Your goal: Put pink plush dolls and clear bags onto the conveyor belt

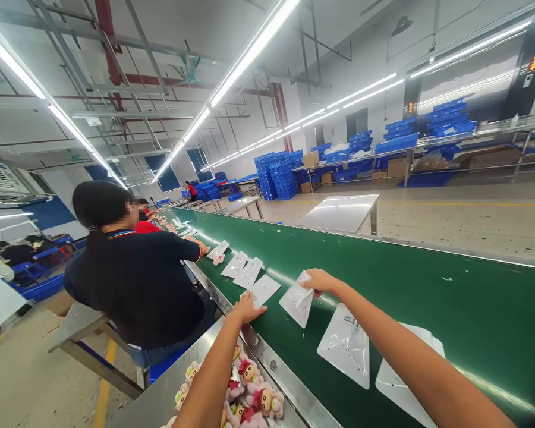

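Note:
My right hand reaches over the green conveyor belt, its fingers closed on the upper corner of a white plastic pouch. At the belt's near edge, my left hand lies with thumb and fingers spread, touching the corner of another white pouch. Closer to me, a larger-looking pouch lies flat on the belt, and one more pouch is partly covered by my right forearm. Below my left forearm, several small plush dolls in pink and red are heaped on a metal table.
A co-worker in a dark shirt sits at the left, one hand at a pouch with a small doll by it. The green belt runs away from me along a metal rail. Beyond it stand a metal table and stacked blue crates.

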### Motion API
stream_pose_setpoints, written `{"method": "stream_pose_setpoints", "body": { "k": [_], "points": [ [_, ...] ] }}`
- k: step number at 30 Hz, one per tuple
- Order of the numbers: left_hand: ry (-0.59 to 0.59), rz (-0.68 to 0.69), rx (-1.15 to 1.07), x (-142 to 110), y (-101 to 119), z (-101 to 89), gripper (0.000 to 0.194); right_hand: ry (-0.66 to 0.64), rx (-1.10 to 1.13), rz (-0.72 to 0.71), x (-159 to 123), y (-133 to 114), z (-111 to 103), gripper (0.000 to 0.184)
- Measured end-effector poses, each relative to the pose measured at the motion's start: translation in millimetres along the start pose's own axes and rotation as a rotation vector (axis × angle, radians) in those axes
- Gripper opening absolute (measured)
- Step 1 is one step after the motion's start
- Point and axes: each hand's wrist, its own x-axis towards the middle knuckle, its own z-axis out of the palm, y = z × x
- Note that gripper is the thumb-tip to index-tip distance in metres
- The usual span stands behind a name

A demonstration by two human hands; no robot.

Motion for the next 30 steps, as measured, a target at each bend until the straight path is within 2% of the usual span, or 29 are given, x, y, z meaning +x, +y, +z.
{"method": "stream_pose_setpoints", "body": {
  "k": [3,5,8,12,15,17,19,21,24,27,28,30],
  "points": [
    [0.019,-0.017,0.104,-3.8,-0.8,11.0,0.054,0.024,-0.011,0.100,9.4,18.5,-7.9,0.015],
    [0.018,-0.007,0.157,-8.5,-3.1,12.4,0.040,0.024,-0.038,0.158,12.2,27.0,-15.0,0.017],
    [-0.006,-0.009,0.220,-12.3,-2.5,10.0,0.030,0.048,-0.121,0.201,8.9,32.0,-25.9,0.026],
    [-0.008,-0.037,0.241,-8.9,8.5,4.2,0.029,0.257,-0.302,0.153,-5.2,20.0,-27.3,0.036],
    [0.035,-0.050,0.190,-8.1,16.2,-4.0,0.029,0.324,-0.391,-0.023,-14.2,-3.8,0.1,0.037],
    [0.075,-0.048,0.133,-11.6,17.7,-12.0,0.030,0.268,-0.417,-0.159,-16.3,-23.1,34.6,0.040],
    [0.122,-0.038,0.066,-18.8,16.1,-20.7,0.031,0.205,-0.427,-0.259,-15.5,-41.2,75.9,0.056],
    [0.171,-0.026,-0.003,-29.3,11.9,-28.4,0.033,0.179,-0.425,-0.285,-12.9,-55.2,115.4,0.072],
    [0.223,-0.015,-0.115,-48.6,0.5,-34.5,0.039,0.158,-0.420,-0.266,-10.7,-66.3,156.5,0.068],
    [0.226,-0.003,-0.244,-67.1,-16.5,-32.2,0.046,0.162,-0.394,-0.310,-14.7,-67.5,168.9,0.041],
    [0.216,0.003,-0.290,-72.3,-21.9,-30.2,0.048,0.161,-0.379,-0.327,-17.3,-67.1,167.3,0.034],
    [0.191,0.020,-0.364,-80.8,-29.2,-25.8,0.053,0.158,-0.332,-0.354,-23.7,-66.8,157.7,0.031]
  ]
}}
